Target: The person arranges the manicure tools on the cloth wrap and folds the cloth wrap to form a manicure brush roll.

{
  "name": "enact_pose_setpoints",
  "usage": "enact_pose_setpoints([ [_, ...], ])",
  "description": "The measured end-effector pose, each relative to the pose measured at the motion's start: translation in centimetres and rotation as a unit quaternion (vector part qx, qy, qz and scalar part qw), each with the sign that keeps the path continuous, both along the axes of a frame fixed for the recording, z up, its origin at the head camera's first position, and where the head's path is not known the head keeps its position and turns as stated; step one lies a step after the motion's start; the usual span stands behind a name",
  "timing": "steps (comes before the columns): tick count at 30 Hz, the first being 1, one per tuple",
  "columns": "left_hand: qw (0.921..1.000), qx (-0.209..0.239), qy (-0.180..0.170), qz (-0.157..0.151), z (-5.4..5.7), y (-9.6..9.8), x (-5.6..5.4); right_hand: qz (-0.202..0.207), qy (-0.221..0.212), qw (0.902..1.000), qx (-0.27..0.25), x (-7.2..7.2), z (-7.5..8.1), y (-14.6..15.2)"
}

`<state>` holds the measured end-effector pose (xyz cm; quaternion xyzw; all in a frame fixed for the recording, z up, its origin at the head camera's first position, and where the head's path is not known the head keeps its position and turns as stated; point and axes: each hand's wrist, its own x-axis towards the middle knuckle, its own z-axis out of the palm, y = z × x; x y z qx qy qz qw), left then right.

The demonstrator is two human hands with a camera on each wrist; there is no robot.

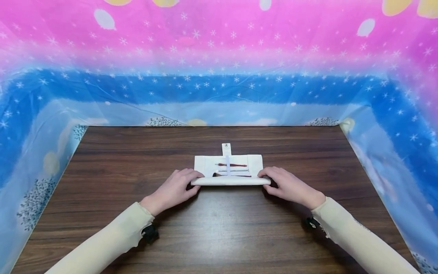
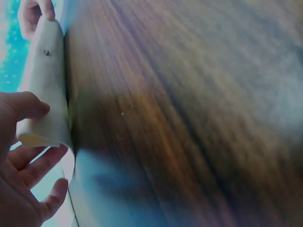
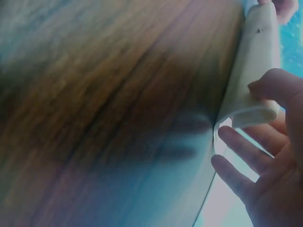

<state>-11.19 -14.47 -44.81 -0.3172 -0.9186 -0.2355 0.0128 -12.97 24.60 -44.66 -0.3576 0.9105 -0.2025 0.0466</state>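
A white roll-up tool case (image 1: 205,164) lies on the table, its near side curled over into a roll (image 1: 229,182). My left hand (image 1: 176,187) holds the left end of that roll, and my right hand (image 1: 289,185) holds the right end. Both wrist views show the thumb on the near side of the roll with fingers at its open end. Inside the flat part lie a thin red-handled tool (image 1: 237,165), a slim pale rod (image 1: 239,171) and a dark-tipped brush (image 1: 215,175), partly covered by the roll. A pale band (image 1: 228,167) crosses them.
From the case's far edge extends a tab with a metal snap (image 1: 226,145). Another snap (image 2: 46,53) shows on the roll's outside. Brown wood-grain table (image 1: 219,236) surrounds the case. A pink and blue snowflake-print cloth (image 1: 219,87) encloses the table's back and sides.
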Motion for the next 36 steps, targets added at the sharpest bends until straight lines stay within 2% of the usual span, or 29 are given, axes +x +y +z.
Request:
enact_pose_setpoints([
  [8, 0.9955, 0.066, -0.067, -0.010, 0.4, -0.5, 0.0, -0.008, -0.086, 0.9945, -0.059, -0.2, 0.5, 0.7],
  [12, 0.9914, 0.091, -0.094, -0.001, 0.4, -0.5, -0.2, -0.022, -0.115, 0.9887, -0.093, -0.4, 0.4, 1.0],
  [22, 0.9781, 0.130, -0.157, 0.041, 0.8, -0.3, -1.6, -0.067, -0.153, 0.9792, -0.115, -1.4, 0.0, 0.6],
  [27, 0.9755, 0.132, -0.164, 0.064, 0.6, -0.1, -2.5, -0.092, -0.145, 0.9791, -0.109, -2.2, -0.1, 0.1],
  [36, 0.9759, 0.128, -0.150, 0.094, 0.2, 0.5, -3.4, -0.120, -0.149, 0.9780, -0.083, -3.2, -0.3, -0.6],
])
